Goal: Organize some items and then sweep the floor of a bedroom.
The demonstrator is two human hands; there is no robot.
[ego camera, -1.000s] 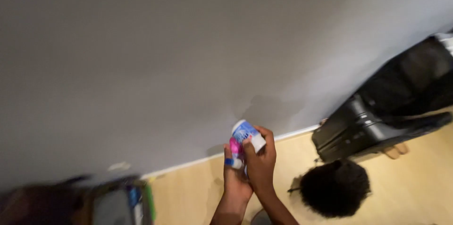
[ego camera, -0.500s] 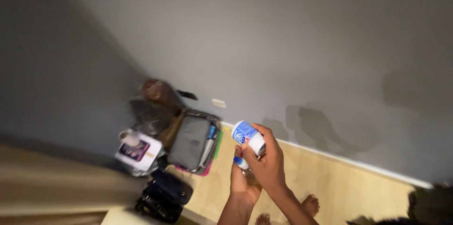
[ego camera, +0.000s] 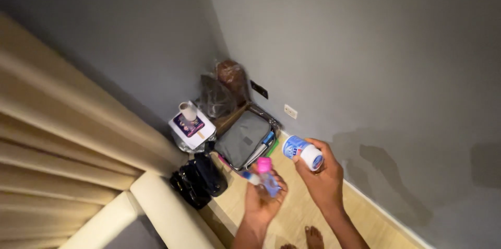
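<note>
From the head view, the right hand (ego camera: 324, 178) is closed round a white jar with a blue label (ego camera: 302, 152), held up just right of the grey bag (ego camera: 243, 138) that leans in the corner. The left hand (ego camera: 262, 200) lies palm up below that bag, its fingers loosely cupping a small bottle with a pink cap (ego camera: 266, 176) and a blue-tipped tube (ego camera: 250, 177). To my eye this is the carrying stage, both hands full; any next move calls for a steady grip.
</note>
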